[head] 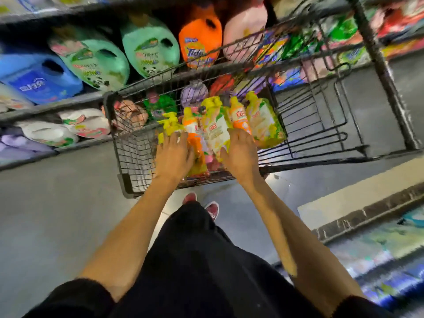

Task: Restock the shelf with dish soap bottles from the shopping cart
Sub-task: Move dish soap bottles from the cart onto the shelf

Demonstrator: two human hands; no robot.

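Observation:
Several dish soap bottles lie in the black wire shopping cart (128,157): yellow ones (263,120), orange ones (238,117) and a white-and-yellow one (215,131). My left hand (174,152) lies with spread fingers over a yellow bottle (169,122) and an orange bottle (195,134). My right hand (238,154) rests flat on the lower end of the white-and-yellow bottle, its fingertips by the orange one. Neither hand has closed around a bottle. The view is blurred by motion.
Shelves on the left hold large detergent jugs: blue (39,79), green (149,47), orange (199,40), pink (243,26). Other packets lie deeper in the cart. A raised black rack (376,65) stands to the right. Grey floor (57,214) lies below, with my red shoes (212,208) behind the cart.

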